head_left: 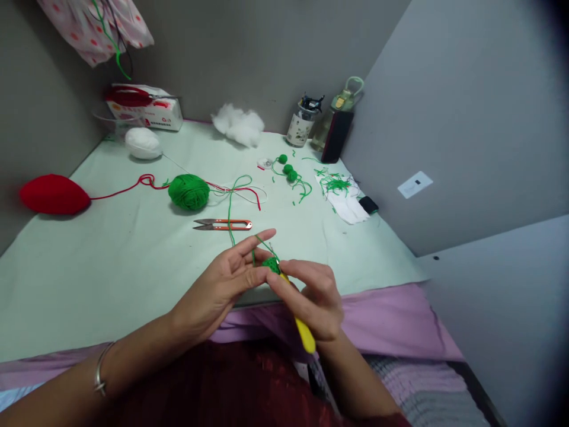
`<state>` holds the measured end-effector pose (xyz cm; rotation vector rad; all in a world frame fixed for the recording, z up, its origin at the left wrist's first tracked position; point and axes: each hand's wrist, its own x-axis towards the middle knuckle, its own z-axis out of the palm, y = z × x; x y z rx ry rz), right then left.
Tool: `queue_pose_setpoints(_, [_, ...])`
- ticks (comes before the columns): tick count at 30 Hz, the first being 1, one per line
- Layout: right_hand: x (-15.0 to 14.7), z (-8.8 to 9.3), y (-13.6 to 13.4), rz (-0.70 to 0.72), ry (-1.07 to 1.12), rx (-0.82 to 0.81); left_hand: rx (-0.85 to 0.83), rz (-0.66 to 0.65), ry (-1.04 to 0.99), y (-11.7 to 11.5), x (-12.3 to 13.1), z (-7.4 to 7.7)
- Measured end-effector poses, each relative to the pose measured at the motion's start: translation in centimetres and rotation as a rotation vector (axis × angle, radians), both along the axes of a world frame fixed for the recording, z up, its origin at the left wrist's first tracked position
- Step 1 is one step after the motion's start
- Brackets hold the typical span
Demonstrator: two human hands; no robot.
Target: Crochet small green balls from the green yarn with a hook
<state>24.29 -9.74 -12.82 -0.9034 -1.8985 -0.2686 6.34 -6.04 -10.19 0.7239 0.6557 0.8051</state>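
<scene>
From here the yellow hook handle (304, 335) looks smooth plastic, the green crochet piece (270, 264) knobbly yarn, the snip blades (205, 225) metal, the white stuffing (239, 125) fluffy.

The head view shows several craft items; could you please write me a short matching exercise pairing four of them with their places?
Things:
1. yellow-handled hook
2. orange snips
3. red yarn ball
4. white fluffy stuffing

Places:
A. close to the back wall
B. between the green yarn ball and the left hand
C. farthest left of the four
D. held in the right hand

Pairs: 1-D, 2-B, 3-C, 4-A.
</scene>
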Motion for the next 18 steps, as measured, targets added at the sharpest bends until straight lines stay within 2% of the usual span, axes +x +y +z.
queue_pose_setpoints(3, [0.1, -0.1, 0.5, 0.185, 0.276, -0.164, -0.132, -0.109, -0.081, 0.2, -0.1, 0.5])
queue_pose_setpoints(6, [0.1, 0.3, 0.9, 0.297, 0.501, -0.268, -0.128, -0.103, -0.060, 0.6, -0.2, 0.8])
queue_pose_setpoints(11, [0.4, 0.9, 0.8, 0.317, 0.569, -0.350, 0.001, 0.002, 0.086, 1.3, -0.7, 0.7])
queue_pose_setpoints(18, [0.9, 1.1, 1.2, 0.389, 0.914, -0.572, 0.123, -0.085, 0.131, 2.0, -1.2, 0.7])
